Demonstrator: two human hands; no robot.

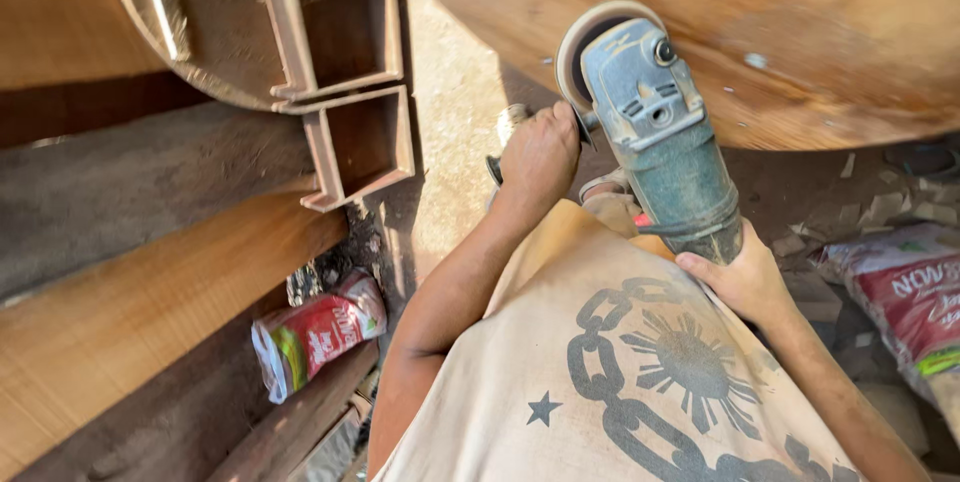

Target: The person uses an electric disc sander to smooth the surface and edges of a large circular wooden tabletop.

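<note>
Dusty blue-green grinder (pixel 665 137), disc up against curved wooden slab (pixel 760 32), body tilted, held off ground.

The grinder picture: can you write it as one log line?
left hand: grips side handle | right hand: holds angle grinder body | disc: beside round wooden top | ground: red bag

Angle grinder (pixel 665 147): side handle hidden inside left hand (pixel 540 154); rear end covered by right hand (pixel 745 282). Disc face turned away. Round wooden panel (pixel 760 32) above the hands: cut off by top edge. Red bag (pixel 915 307) right of right hand: cut off.
</note>
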